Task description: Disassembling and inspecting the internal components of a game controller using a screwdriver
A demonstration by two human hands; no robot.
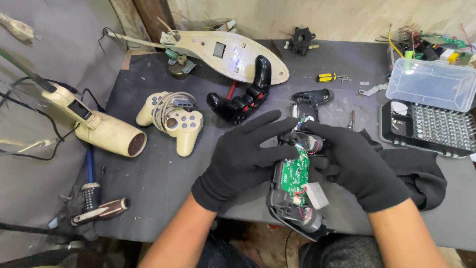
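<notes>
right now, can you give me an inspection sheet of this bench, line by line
surface: dark grey mat over a table, dusty, crowded along the back.
job's things: opened game controller, green circuit board and small motors exposed, held at the near edge.
clutter: beige controller with its cord wound on it, black and red controller, black shell half, cream hair dryer, long cream panel, yellow screwdriver, bit set tray, clear box.
hands: left hand and right hand, both in black gloves, gripping the opened controller's top.
cables: black leads at the left by the dryer.
surroundings: rough pale wall behind; loose wires and parts at the back right.
</notes>
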